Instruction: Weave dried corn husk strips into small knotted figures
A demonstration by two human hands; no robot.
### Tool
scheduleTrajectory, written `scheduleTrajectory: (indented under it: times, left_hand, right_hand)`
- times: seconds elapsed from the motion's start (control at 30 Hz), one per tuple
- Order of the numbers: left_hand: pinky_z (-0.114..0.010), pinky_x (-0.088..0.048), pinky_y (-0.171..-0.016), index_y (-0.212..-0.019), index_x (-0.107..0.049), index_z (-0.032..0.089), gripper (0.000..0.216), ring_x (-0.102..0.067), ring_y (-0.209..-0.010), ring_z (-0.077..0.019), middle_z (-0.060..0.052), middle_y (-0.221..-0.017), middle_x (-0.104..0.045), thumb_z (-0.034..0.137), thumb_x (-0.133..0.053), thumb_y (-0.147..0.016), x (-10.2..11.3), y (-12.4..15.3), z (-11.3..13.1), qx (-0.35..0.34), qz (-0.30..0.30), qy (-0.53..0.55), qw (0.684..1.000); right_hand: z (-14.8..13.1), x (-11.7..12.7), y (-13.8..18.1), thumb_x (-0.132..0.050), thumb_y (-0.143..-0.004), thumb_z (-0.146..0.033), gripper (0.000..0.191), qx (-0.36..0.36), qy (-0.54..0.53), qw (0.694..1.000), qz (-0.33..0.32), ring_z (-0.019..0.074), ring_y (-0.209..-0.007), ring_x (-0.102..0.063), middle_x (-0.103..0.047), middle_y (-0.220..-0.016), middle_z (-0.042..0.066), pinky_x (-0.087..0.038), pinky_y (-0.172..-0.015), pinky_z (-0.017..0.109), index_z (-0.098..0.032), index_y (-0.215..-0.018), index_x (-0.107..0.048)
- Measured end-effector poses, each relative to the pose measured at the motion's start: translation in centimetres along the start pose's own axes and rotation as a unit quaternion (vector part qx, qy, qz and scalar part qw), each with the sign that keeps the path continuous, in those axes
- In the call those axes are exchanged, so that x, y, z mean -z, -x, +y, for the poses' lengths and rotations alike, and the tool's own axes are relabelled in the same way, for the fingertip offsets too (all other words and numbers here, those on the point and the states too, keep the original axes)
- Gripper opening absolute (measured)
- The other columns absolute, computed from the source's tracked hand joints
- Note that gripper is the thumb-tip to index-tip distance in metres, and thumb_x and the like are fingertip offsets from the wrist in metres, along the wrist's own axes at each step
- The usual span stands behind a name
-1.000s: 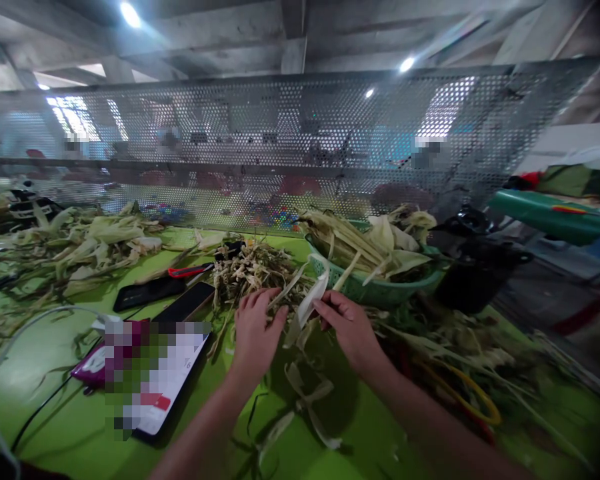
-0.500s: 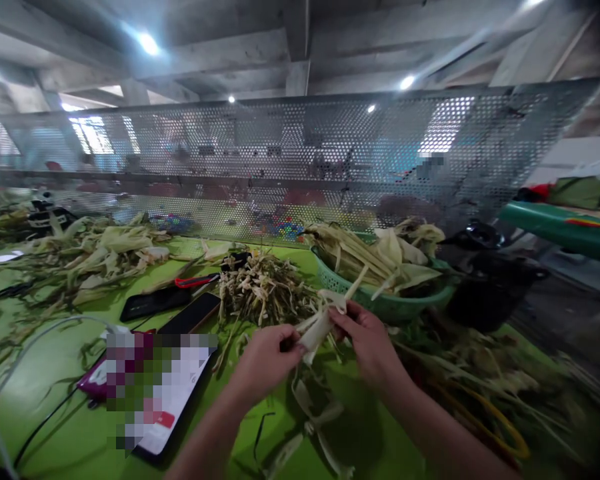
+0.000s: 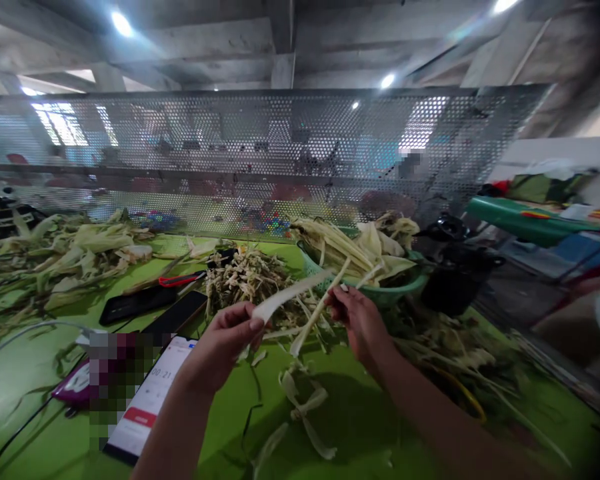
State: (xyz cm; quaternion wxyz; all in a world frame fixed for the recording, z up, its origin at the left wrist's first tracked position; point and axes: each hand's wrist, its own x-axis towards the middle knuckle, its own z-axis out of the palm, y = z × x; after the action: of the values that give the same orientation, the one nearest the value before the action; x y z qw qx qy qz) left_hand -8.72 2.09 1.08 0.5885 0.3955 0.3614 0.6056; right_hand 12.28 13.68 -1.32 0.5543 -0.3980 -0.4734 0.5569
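Note:
My left hand (image 3: 227, 340) is closed on one end of a pale husk strip (image 3: 293, 293) that slants up to the right. A second, thinner husk strip (image 3: 314, 317) is pinched in my right hand (image 3: 357, 320), with its lower end hanging toward the green table (image 3: 360, 420). Both hands hover above the table, in front of a heap of dry trimmed stalks (image 3: 247, 277). More torn husk pieces (image 3: 303, 407) lie on the table below my hands.
A green basket (image 3: 395, 293) full of husks stands behind my right hand. Phones (image 3: 145, 300) and a lit screen (image 3: 145, 400) lie at the left. A husk pile (image 3: 80, 250) sits far left, stalk litter (image 3: 460, 347) at the right. A perforated metal screen (image 3: 260, 153) closes the table's back.
My hands have lifted off the table and drawn apart, splitting the husk into two strips, one in each hand. The camera tilted slightly.

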Motion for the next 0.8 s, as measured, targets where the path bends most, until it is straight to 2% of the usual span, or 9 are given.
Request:
scheduleTrajectory:
  times: [0.07,0.13,0.23,0.3,0.4,0.5,0.63,0.8]
  left_hand:
    - [-0.016,-0.031,-0.052,-0.065,-0.060,0.014,0.027,-0.043,-0.054,-0.0042,0.003,-0.060,-0.056,0.033,-0.078,-0.062,-0.1,-0.6,-0.7,-0.013,0.080,0.016,0.997]
    - [-0.016,-0.030,-0.052,-0.069,-0.061,0.015,0.028,-0.043,-0.055,-0.0039,0.003,-0.067,-0.059,0.035,-0.079,-0.061,-0.3,-1.3,-1.6,-0.004,0.145,0.028,0.989]
    - [-0.018,-0.026,-0.048,-0.073,-0.063,0.016,0.031,-0.038,-0.051,-0.0037,0.004,-0.064,-0.055,0.040,-0.077,-0.061,-0.5,-1.9,-2.8,0.006,0.192,0.017,0.981]
    - [-0.019,-0.023,-0.047,-0.073,-0.063,0.015,0.031,-0.035,-0.049,-0.0038,0.005,-0.060,-0.050,0.042,-0.076,-0.062,-0.6,-2.1,-3.2,-0.002,0.199,0.004,0.980]
    - [-0.020,-0.023,-0.048,-0.071,-0.062,0.015,0.032,-0.034,-0.048,-0.0039,0.006,-0.057,-0.047,0.042,-0.076,-0.061,-0.8,-2.0,-3.6,-0.010,0.200,-0.002,0.980]
    - [-0.020,-0.025,-0.049,-0.070,-0.062,0.015,0.032,-0.036,-0.049,-0.0042,0.006,-0.058,-0.050,0.041,-0.077,-0.060,-1.2,-2.0,-3.9,-0.017,0.195,-0.006,0.981]
    - [-0.020,-0.032,-0.055,-0.073,-0.064,0.014,0.030,-0.044,-0.055,-0.0062,0.003,-0.063,-0.056,0.037,-0.077,-0.060,-1.9,-2.1,-4.5,-0.022,0.164,-0.008,0.986]
    - [-0.021,-0.038,-0.061,-0.076,-0.066,0.012,0.031,-0.050,-0.062,-0.0091,-0.001,-0.069,-0.061,0.038,-0.076,-0.062,-2.2,-2.1,-4.9,-0.007,0.143,-0.004,0.990]
  right_hand:
    - [0.3,-0.1,0.1,-0.067,-0.071,-0.040,0.024,0.003,0.074,0.996,-0.051,0.0083,-0.048,-0.047,-0.062,-0.066,0.001,-0.039,-0.046,0.021,-0.016,-0.074,-0.062]
    - [0.5,-0.5,0.5,-0.068,-0.070,-0.036,0.027,0.034,0.174,0.979,-0.100,0.0097,-0.050,-0.049,-0.066,-0.075,0.002,-0.043,-0.049,0.023,-0.018,-0.090,-0.064]
    - [0.2,-1.1,1.5,-0.068,-0.071,-0.028,0.049,0.140,0.325,0.928,-0.115,0.0103,-0.053,-0.053,-0.066,-0.104,0.004,-0.047,-0.055,0.027,-0.025,-0.119,-0.055]
    - [-0.2,-1.5,2.4,-0.064,-0.077,-0.026,0.039,0.217,0.379,0.891,-0.122,0.0114,-0.058,-0.056,-0.063,-0.110,0.005,-0.048,-0.061,0.028,-0.026,-0.115,-0.058]
    - [-0.8,-2.2,3.9,-0.058,-0.084,-0.025,0.014,0.297,0.376,0.857,-0.190,0.0179,-0.081,-0.061,-0.064,-0.103,0.005,-0.049,-0.068,0.029,-0.024,-0.096,-0.065]
    - [-0.7,-2.9,5.2,-0.057,-0.085,-0.019,0.019,0.330,0.356,0.836,-0.255,0.0199,-0.098,-0.058,-0.063,-0.101,0.005,-0.049,-0.080,0.031,-0.026,-0.101,-0.065]
    - [0.1,-3.2,5.9,-0.058,-0.082,-0.014,0.027,0.311,0.358,0.829,-0.297,0.0188,-0.099,-0.058,-0.061,-0.103,0.004,-0.047,-0.086,0.032,-0.029,-0.104,-0.064]
    - [0.1,-3.0,5.5,-0.059,-0.083,-0.019,0.011,0.292,0.342,0.850,-0.273,0.0199,-0.093,-0.059,-0.062,-0.096,0.005,-0.047,-0.084,0.033,-0.026,-0.089,-0.065]
